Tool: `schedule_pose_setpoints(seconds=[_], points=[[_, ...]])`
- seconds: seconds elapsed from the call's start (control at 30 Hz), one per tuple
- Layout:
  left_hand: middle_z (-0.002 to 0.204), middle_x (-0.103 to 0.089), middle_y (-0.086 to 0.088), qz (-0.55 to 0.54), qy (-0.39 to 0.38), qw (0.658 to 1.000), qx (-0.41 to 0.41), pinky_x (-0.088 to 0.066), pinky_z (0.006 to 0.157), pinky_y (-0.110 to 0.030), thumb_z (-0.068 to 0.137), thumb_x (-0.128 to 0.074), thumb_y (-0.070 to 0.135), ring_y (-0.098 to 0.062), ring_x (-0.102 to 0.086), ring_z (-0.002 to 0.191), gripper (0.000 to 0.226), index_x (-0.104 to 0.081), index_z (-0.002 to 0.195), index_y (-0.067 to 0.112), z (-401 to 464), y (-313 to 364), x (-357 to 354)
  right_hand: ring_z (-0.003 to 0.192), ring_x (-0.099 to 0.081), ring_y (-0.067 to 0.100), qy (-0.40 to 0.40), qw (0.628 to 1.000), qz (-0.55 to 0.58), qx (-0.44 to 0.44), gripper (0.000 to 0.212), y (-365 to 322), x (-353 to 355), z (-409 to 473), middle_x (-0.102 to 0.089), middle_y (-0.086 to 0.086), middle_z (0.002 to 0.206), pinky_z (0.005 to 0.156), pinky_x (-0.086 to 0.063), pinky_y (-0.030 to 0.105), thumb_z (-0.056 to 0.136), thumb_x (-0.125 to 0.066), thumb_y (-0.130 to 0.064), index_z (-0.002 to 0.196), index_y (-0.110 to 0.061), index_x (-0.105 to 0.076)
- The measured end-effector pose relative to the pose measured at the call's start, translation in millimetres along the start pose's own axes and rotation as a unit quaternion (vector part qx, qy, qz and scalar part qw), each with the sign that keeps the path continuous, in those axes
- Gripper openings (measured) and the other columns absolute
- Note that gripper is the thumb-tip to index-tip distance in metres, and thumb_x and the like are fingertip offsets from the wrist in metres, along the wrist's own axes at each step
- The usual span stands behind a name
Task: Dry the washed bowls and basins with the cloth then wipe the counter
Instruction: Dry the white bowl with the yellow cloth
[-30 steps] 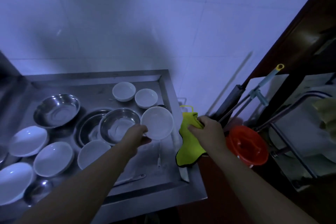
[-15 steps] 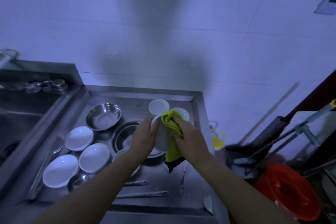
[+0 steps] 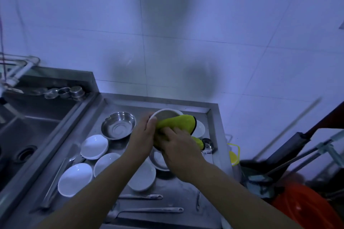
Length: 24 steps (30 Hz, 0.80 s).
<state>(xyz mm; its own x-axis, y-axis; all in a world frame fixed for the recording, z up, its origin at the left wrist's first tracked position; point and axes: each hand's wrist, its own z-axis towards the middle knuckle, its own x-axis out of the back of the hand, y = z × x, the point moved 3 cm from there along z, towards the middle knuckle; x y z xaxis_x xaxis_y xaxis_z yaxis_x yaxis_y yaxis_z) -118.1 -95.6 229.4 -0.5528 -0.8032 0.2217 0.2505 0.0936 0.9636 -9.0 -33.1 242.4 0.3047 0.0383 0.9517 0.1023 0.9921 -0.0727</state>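
Note:
My left hand [image 3: 142, 138] grips a white bowl [image 3: 165, 114] by its left rim and holds it tilted above the steel counter [image 3: 212, 115]. My right hand [image 3: 178, 148] presses a yellow-green cloth [image 3: 178, 123] into and over the bowl; the cloth hides most of the bowl's inside. Below and to the left, several white bowls [image 3: 94, 147] lie on the counter beside a steel basin [image 3: 118, 125]. Another steel basin sits partly hidden under my hands.
A sink [image 3: 26, 130] lies at the left with small metal cups [image 3: 64, 92] on its ledge. Ladles and utensils [image 3: 147, 210] lie at the counter's front. An orange bucket [image 3: 305, 208] and mop handles stand right of the counter. A tiled wall rises behind.
My right hand brought the cloth from the counter's right edge onto the bowl held in my left hand, then pushed it further into the bowl. The bowl was lifted slightly toward the back.

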Motion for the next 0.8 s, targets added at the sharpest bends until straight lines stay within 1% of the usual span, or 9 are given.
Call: schedule_pose_setpoints(seconds=[0.07,0.13,0.23,0.3,0.37,0.5,0.6,0.73,0.8], points=[[0.077,-0.061,0.012,0.01,-0.006,1.0,-0.011,-0.039,0.058,-0.004,0.098,-0.042,0.02,0.013,-0.055,0.068,0.028,-0.057,0.081,0.036,3.6,4.9,11.8,0.087,-0.057,0.028,-0.01,0.999,0.01,0.042,0.043,-6.2,6.8,-0.2,-0.063,0.007,0.107,0.074,-0.046,0.039,0.087,-0.036,-0.021,0.121,-0.014,-0.061],[0.084,-0.064,0.017,0.01,-0.029,0.999,-0.017,-0.041,0.067,-0.005,0.098,-0.042,0.024,0.013,-0.057,0.078,0.028,-0.059,0.084,0.042,5.3,11.3,22.1,0.091,-0.062,0.025,0.006,0.996,0.005,0.092,0.039,-7.2,16.4,-1.0,-0.067,0.005,0.109,0.079,-0.049,0.036,0.087,-0.044,-0.022,0.121,-0.014,-0.062],[0.098,-0.066,0.012,-0.009,-0.086,0.996,-0.019,-0.047,0.085,-0.026,0.089,-0.039,0.039,-0.001,-0.06,0.095,0.025,-0.062,0.097,0.042,6.9,22.6,33.2,0.114,-0.058,0.024,0.042,0.986,-0.061,0.15,0.038,-5.3,26.8,3.6,-0.062,0.003,0.128,0.095,-0.046,0.036,0.087,-0.055,-0.034,0.122,-0.021,-0.063],[0.1,-0.066,0.009,-0.02,-0.106,0.994,-0.02,-0.049,0.088,-0.036,0.086,-0.037,0.043,-0.009,-0.061,0.096,0.03,-0.061,0.104,0.038,8.0,29.9,39.7,0.132,-0.043,0.027,0.047,0.989,-0.061,0.128,0.044,-9.5,29.6,10.5,-0.048,0.006,0.143,0.11,-0.034,0.041,0.09,-0.054,-0.043,0.13,-0.023,-0.057],[0.098,-0.065,0.007,-0.019,-0.097,0.995,-0.031,-0.05,0.087,-0.039,0.09,-0.038,0.042,-0.011,-0.061,0.095,0.028,-0.061,0.104,0.036,8.0,36.2,46.1,0.138,-0.036,0.029,0.045,0.995,-0.028,0.087,0.05,-19.0,29.1,17.7,-0.042,0.008,0.148,0.115,-0.026,0.045,0.091,-0.05,-0.044,0.135,-0.021,-0.052],[0.099,-0.067,0.002,-0.055,-0.055,0.996,-0.032,-0.049,0.089,-0.041,0.098,-0.041,0.024,-0.013,-0.062,0.095,0.023,-0.063,0.104,0.028,10.7,43.8,55.0,0.134,-0.042,0.031,0.088,0.995,0.021,0.043,0.05,-40.9,24.4,25.9,-0.046,0.011,0.145,0.109,-0.034,0.046,0.084,-0.058,-0.031,0.131,-0.016,-0.056],[0.097,-0.067,-0.001,-0.042,-0.052,0.996,-0.05,-0.05,0.087,-0.045,0.092,-0.043,0.035,-0.017,-0.061,0.093,0.027,-0.063,0.105,0.022,14.8,51.6,62.3,0.129,-0.048,0.028,0.148,0.987,0.044,0.044,0.048,-52.2,21.8,27.3,-0.05,0.011,0.141,0.104,-0.041,0.043,0.08,-0.065,-0.022,0.127,-0.014,-0.06],[0.094,-0.065,0.005,0.023,-0.094,0.989,-0.114,-0.048,0.077,-0.035,0.091,-0.037,0.04,-0.01,-0.059,0.087,0.032,-0.062,0.104,0.026,17.9,61.0,67.1,0.115,-0.06,0.027,0.187,0.975,-0.001,0.12,0.037,-43.0,28.0,24.5,-0.061,0.009,0.129,0.092,-0.05,0.041,0.084,-0.064,-0.018,0.121,-0.012,-0.065],[0.093,-0.066,-0.002,0.043,-0.126,0.983,-0.125,-0.048,0.077,-0.036,0.097,-0.039,0.034,-0.015,-0.06,0.087,0.025,-0.062,0.103,0.024,21.2,65.0,69.2,0.103,-0.065,0.028,0.19,0.96,-0.065,0.197,0.028,-30.6,35.6,24.5,-0.067,0.009,0.119,0.085,-0.052,0.04,0.085,-0.067,-0.016,0.112,-0.012,-0.07]])
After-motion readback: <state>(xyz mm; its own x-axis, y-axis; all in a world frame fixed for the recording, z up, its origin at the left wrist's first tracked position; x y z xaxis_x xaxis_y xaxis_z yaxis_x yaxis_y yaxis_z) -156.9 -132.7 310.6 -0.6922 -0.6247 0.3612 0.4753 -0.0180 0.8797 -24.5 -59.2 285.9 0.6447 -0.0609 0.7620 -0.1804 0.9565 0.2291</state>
